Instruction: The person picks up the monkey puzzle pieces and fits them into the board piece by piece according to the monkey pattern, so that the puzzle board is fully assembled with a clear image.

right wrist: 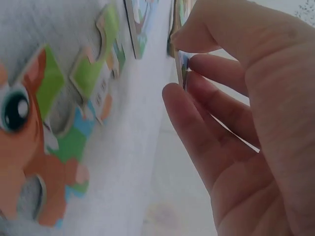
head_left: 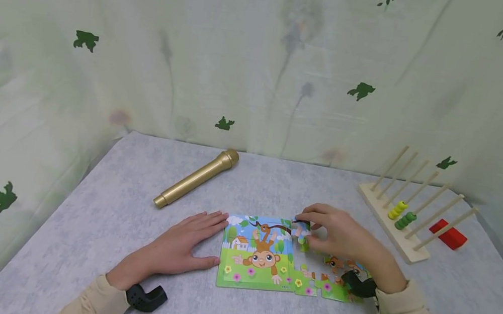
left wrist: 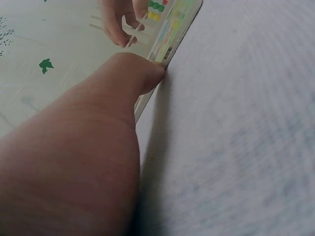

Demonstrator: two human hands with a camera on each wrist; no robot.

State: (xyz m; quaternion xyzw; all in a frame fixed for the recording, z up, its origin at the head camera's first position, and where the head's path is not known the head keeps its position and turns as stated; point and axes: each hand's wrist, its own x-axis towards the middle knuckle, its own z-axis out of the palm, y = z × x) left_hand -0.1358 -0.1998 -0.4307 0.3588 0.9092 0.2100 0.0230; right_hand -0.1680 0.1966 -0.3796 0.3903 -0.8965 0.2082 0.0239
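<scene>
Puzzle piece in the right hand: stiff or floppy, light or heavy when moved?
The puzzle piece is probably stiff: it looks flat in the right hand. Its thin edge suggests light weight. Its knobbed outline might catch on other pieces if slid.

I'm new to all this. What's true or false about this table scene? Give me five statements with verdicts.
1. The right hand pinches a puzzle piece. True.

2. The left hand is holding the gold microphone. False: the left hand touches the edge of the monkey puzzle with its thumb, and the gold microphone lies apart from both hands.

3. Yellow beads and green beads sit on pegs of the wooden rack. True.

4. The red block is threaded on a peg. False: the red block lies on the table beside the rack.

5. Every peg carries beads. False: only two do.
</scene>
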